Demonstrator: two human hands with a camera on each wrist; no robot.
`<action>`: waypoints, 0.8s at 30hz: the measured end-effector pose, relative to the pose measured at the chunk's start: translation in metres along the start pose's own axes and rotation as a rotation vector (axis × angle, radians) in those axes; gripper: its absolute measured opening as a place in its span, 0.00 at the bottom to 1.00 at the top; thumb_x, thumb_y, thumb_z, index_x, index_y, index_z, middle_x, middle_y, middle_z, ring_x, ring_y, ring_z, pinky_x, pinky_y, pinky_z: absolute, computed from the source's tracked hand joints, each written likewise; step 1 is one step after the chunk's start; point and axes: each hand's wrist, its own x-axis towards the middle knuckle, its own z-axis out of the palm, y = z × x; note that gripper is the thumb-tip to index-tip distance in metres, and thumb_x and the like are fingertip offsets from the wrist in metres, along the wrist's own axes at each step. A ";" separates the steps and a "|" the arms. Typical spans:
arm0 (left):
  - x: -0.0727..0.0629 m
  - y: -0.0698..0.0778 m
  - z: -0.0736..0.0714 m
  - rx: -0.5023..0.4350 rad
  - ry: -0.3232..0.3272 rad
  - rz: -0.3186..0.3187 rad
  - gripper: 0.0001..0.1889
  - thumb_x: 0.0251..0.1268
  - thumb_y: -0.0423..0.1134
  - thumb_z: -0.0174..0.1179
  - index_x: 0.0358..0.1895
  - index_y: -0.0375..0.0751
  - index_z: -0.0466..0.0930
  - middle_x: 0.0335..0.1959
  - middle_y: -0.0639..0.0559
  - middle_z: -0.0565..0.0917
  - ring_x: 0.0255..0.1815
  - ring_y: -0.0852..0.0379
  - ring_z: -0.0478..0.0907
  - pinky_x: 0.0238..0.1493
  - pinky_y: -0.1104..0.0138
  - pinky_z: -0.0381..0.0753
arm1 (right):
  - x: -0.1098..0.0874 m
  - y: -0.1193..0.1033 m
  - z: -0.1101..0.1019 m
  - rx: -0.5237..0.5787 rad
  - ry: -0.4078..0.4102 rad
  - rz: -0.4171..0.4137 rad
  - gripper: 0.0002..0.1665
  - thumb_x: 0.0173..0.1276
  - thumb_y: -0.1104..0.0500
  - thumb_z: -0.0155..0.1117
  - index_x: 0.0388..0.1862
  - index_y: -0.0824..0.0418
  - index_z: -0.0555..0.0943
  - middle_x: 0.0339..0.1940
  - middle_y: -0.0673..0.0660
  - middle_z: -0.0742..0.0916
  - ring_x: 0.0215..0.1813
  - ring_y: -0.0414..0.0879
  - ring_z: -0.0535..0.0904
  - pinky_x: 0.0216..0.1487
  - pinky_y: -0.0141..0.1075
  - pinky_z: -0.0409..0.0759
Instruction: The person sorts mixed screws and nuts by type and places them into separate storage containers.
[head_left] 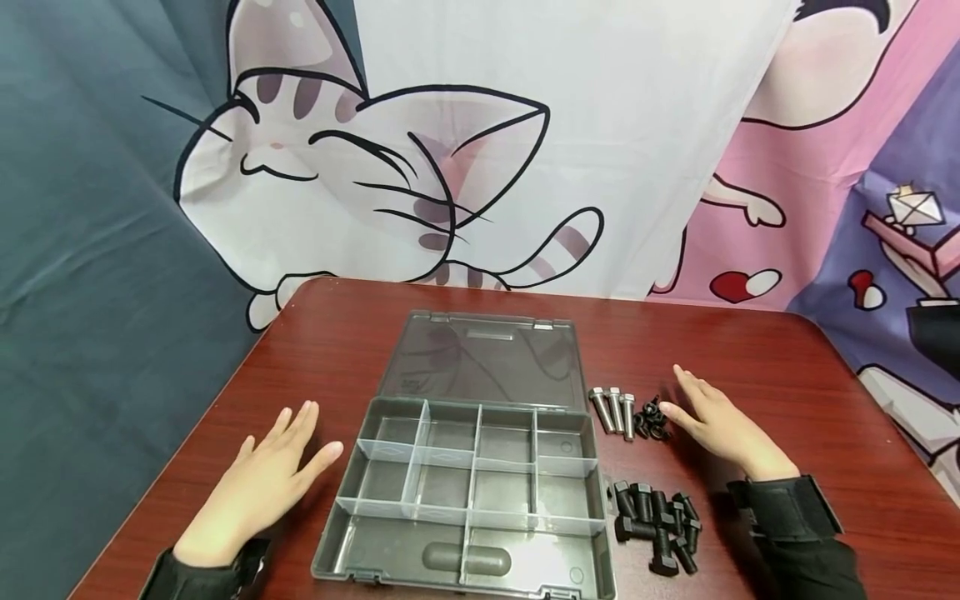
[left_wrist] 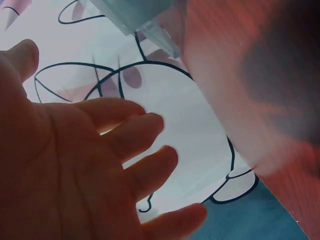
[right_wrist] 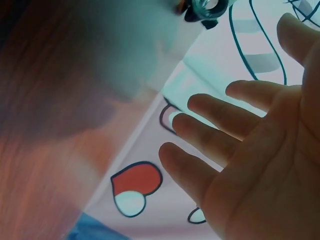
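Observation:
A grey plastic compartment box (head_left: 465,517) stands on the table with its see-through lid (head_left: 483,362) folded back, and its compartments hold nothing. My left hand (head_left: 258,487) is to the left of the box, fingers spread and nothing in them. On the right, my right hand (head_left: 723,425) has straight fingers, its thumb close beside a small pile of black nuts (head_left: 652,421). Silver bolts (head_left: 615,411) lie in a row between those nuts and the lid. Nearer the front, several black bolts (head_left: 660,521) are heaped by the box's right side. In the wrist views both palms show bare.
The reddish-brown wooden table (head_left: 330,350) has rounded back corners. Right behind it hangs a cloth backdrop (head_left: 637,150) with a cartoon cat. A black object (head_left: 933,333) juts in at the right edge of the head view.

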 end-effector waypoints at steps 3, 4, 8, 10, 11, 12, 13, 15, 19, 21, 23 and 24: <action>-0.010 0.005 0.003 -0.007 -0.023 -0.009 0.41 0.64 0.63 0.41 0.66 0.29 0.56 0.66 0.35 0.59 0.65 0.36 0.53 0.54 0.37 0.47 | 0.003 -0.005 0.001 -0.016 -0.005 -0.010 0.44 0.67 0.44 0.52 0.69 0.71 0.51 0.64 0.76 0.60 0.63 0.71 0.54 0.56 0.62 0.52; -0.013 0.006 0.004 -0.012 -0.033 -0.011 0.41 0.64 0.64 0.41 0.65 0.29 0.58 0.65 0.35 0.60 0.65 0.36 0.53 0.55 0.38 0.48 | 0.005 -0.007 0.002 -0.021 -0.008 -0.014 0.44 0.67 0.43 0.52 0.69 0.70 0.52 0.64 0.76 0.61 0.64 0.70 0.54 0.56 0.61 0.53; -0.022 0.012 0.005 -0.064 -0.118 -0.047 0.44 0.61 0.67 0.40 0.64 0.29 0.60 0.64 0.34 0.62 0.65 0.36 0.55 0.56 0.40 0.51 | 0.011 -0.015 0.003 -0.034 -0.022 -0.031 0.43 0.67 0.43 0.51 0.69 0.69 0.53 0.65 0.74 0.62 0.64 0.69 0.54 0.57 0.61 0.53; -0.026 0.013 0.005 -0.090 -0.166 -0.076 0.44 0.60 0.68 0.40 0.64 0.29 0.61 0.63 0.32 0.62 0.63 0.33 0.56 0.54 0.40 0.54 | 0.014 -0.019 0.004 -0.037 -0.031 -0.044 0.43 0.67 0.43 0.51 0.69 0.69 0.54 0.65 0.73 0.62 0.65 0.69 0.54 0.57 0.60 0.53; -0.028 0.015 0.004 -0.104 -0.195 -0.095 0.45 0.60 0.69 0.39 0.63 0.29 0.62 0.62 0.30 0.62 0.62 0.32 0.57 0.54 0.40 0.55 | 0.015 -0.021 0.004 -0.037 -0.034 -0.051 0.42 0.67 0.43 0.51 0.69 0.69 0.54 0.65 0.73 0.62 0.64 0.69 0.54 0.57 0.60 0.53; -0.030 0.015 0.004 -0.115 -0.222 -0.114 0.44 0.59 0.69 0.39 0.63 0.30 0.63 0.62 0.29 0.62 0.61 0.31 0.58 0.53 0.40 0.57 | 0.017 -0.023 0.004 -0.041 -0.036 -0.055 0.42 0.67 0.43 0.51 0.69 0.69 0.54 0.65 0.73 0.62 0.65 0.68 0.54 0.57 0.60 0.53; -0.032 0.015 0.004 -0.120 -0.240 -0.127 0.44 0.60 0.69 0.39 0.62 0.29 0.64 0.61 0.28 0.63 0.60 0.30 0.60 0.52 0.40 0.58 | 0.018 -0.024 0.004 -0.043 -0.038 -0.060 0.42 0.67 0.43 0.51 0.69 0.69 0.54 0.65 0.73 0.62 0.65 0.68 0.54 0.57 0.60 0.53; -0.034 0.017 0.004 -0.116 -0.252 -0.134 0.42 0.61 0.67 0.40 0.60 0.29 0.67 0.58 0.27 0.65 0.57 0.30 0.63 0.49 0.42 0.62 | 0.020 -0.027 0.005 -0.051 -0.039 -0.075 0.42 0.67 0.43 0.52 0.69 0.69 0.54 0.65 0.73 0.62 0.65 0.68 0.54 0.57 0.60 0.53; -0.037 0.020 0.006 -0.083 -0.244 -0.139 0.39 0.62 0.65 0.42 0.55 0.29 0.73 0.52 0.31 0.74 0.53 0.36 0.70 0.46 0.44 0.66 | 0.023 -0.032 0.005 -0.064 -0.045 -0.103 0.44 0.65 0.43 0.55 0.69 0.67 0.54 0.65 0.72 0.62 0.65 0.67 0.54 0.58 0.59 0.54; -0.038 0.020 0.006 -0.063 -0.261 -0.154 0.39 0.60 0.66 0.43 0.53 0.29 0.75 0.49 0.34 0.76 0.51 0.36 0.72 0.44 0.45 0.68 | 0.025 -0.034 0.006 -0.081 -0.046 -0.129 0.45 0.63 0.43 0.58 0.69 0.67 0.55 0.65 0.72 0.63 0.65 0.66 0.55 0.58 0.58 0.56; -0.039 0.020 0.008 -0.057 -0.295 -0.177 0.40 0.58 0.67 0.44 0.51 0.29 0.76 0.46 0.36 0.78 0.49 0.36 0.72 0.42 0.45 0.69 | 0.026 -0.037 0.007 -0.098 -0.045 -0.159 0.46 0.61 0.44 0.60 0.68 0.68 0.57 0.64 0.72 0.64 0.64 0.66 0.56 0.57 0.57 0.57; -0.039 0.019 0.009 -0.057 -0.316 -0.189 0.41 0.57 0.68 0.45 0.51 0.29 0.77 0.45 0.36 0.78 0.48 0.37 0.72 0.41 0.45 0.69 | 0.027 -0.038 0.008 -0.111 -0.042 -0.177 0.46 0.59 0.44 0.62 0.68 0.68 0.57 0.64 0.72 0.64 0.64 0.66 0.57 0.57 0.57 0.58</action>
